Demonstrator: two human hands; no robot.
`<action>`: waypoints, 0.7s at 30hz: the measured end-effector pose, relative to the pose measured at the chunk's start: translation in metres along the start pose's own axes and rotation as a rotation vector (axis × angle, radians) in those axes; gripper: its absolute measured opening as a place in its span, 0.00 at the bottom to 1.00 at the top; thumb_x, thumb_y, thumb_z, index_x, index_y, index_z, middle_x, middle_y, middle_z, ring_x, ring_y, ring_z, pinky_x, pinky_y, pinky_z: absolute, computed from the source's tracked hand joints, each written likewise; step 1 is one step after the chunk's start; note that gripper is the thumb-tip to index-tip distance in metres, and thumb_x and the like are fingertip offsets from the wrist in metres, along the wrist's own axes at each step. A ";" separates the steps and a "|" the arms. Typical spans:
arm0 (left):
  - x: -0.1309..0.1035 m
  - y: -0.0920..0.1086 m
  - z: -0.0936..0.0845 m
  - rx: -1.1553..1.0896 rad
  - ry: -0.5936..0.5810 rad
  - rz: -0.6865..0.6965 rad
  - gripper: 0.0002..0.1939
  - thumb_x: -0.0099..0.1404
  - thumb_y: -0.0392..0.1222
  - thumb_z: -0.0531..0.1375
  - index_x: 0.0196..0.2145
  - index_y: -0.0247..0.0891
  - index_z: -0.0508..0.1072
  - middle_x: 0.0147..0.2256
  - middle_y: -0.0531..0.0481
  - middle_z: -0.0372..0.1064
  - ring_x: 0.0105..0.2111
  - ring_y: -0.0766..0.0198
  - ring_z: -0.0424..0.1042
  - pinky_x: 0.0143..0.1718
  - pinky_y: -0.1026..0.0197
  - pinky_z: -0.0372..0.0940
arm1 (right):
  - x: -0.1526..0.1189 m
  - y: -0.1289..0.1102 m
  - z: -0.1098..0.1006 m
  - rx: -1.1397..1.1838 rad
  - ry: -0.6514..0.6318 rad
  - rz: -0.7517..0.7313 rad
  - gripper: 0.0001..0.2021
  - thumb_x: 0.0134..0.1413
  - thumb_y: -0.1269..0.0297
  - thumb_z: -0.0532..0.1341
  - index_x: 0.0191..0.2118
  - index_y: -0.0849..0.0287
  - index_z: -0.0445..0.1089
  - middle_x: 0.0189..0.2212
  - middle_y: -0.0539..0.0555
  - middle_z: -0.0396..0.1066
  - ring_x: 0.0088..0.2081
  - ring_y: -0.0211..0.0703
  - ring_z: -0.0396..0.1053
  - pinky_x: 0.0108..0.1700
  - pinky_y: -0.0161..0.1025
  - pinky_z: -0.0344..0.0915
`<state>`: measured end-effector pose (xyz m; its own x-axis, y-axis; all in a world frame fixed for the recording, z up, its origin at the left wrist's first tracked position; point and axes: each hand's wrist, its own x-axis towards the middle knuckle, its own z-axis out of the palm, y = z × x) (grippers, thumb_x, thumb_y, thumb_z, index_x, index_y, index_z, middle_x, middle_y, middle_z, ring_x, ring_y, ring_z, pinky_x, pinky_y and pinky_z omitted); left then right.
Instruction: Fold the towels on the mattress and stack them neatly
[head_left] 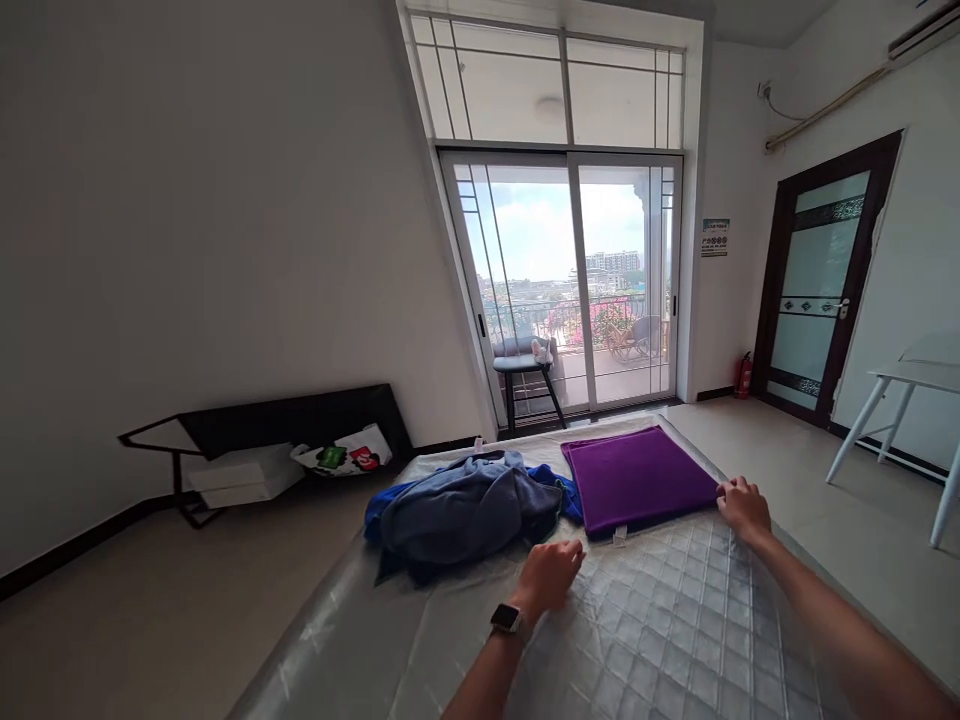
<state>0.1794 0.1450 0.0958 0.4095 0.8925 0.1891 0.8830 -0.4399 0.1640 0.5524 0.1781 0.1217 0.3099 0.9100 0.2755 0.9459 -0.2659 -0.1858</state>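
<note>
On the plastic-covered mattress, has a purple cloth lying flat, just right of a rumpled heap of blue-grey clothes. With the right hand, touches the cloth's near right corner with bent fingers; cannot tell whether pinching it. With the left hand, reaches near its front left corner, with loosely curled fingers; cannot tell how wide.

The purple cloth, right of the middle, looks smooth and dull. The clothes near the middle are dull, wrinkly cloth. At the bottom, the mattress has a shiny, crinkly plastic cover. The door, far right, looks like smooth glass and dark wood.
</note>
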 end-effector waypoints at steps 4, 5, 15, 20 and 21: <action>-0.077 -0.014 -0.019 -0.025 -0.013 -0.034 0.07 0.71 0.40 0.57 0.44 0.41 0.74 0.44 0.49 0.73 0.40 0.62 0.73 0.44 0.56 0.70 | -0.014 -0.037 0.000 0.005 0.037 -0.136 0.14 0.59 0.71 0.56 0.44 0.56 0.78 0.47 0.60 0.73 0.49 0.52 0.70 0.47 0.42 0.65; -0.101 -0.021 -0.021 -0.033 -0.018 -0.041 0.08 0.70 0.35 0.55 0.40 0.41 0.74 0.40 0.51 0.74 0.38 0.63 0.73 0.42 0.60 0.69 | -0.019 -0.052 0.002 0.052 0.020 -0.193 0.13 0.59 0.71 0.56 0.42 0.56 0.78 0.46 0.59 0.73 0.48 0.51 0.70 0.48 0.41 0.65; -0.244 -0.094 -0.005 0.037 0.079 -0.258 0.13 0.64 0.32 0.49 0.31 0.42 0.72 0.32 0.49 0.74 0.32 0.60 0.75 0.34 0.63 0.66 | -0.081 -0.279 0.027 0.718 -0.471 -0.584 0.11 0.47 0.69 0.59 0.30 0.55 0.80 0.34 0.51 0.79 0.33 0.40 0.73 0.37 0.33 0.66; -0.242 -0.091 -0.038 0.052 0.138 -0.290 0.13 0.62 0.30 0.50 0.31 0.42 0.72 0.34 0.48 0.75 0.35 0.60 0.76 0.37 0.62 0.67 | -0.095 -0.341 0.009 0.806 -0.499 -0.573 0.09 0.46 0.65 0.61 0.30 0.59 0.80 0.23 0.51 0.76 0.27 0.40 0.71 0.32 0.34 0.66; -0.242 -0.091 -0.043 0.049 0.141 -0.296 0.13 0.62 0.30 0.50 0.31 0.42 0.72 0.34 0.48 0.75 0.35 0.60 0.76 0.37 0.62 0.67 | -0.098 -0.347 -0.001 0.828 -0.489 -0.574 0.10 0.47 0.63 0.61 0.30 0.59 0.80 0.24 0.52 0.76 0.28 0.41 0.71 0.33 0.35 0.67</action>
<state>-0.0097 -0.0357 0.0768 0.1011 0.9566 0.2734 0.9703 -0.1555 0.1852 0.1934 0.1805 0.1600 -0.3957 0.9051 0.1557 0.5242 0.3618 -0.7709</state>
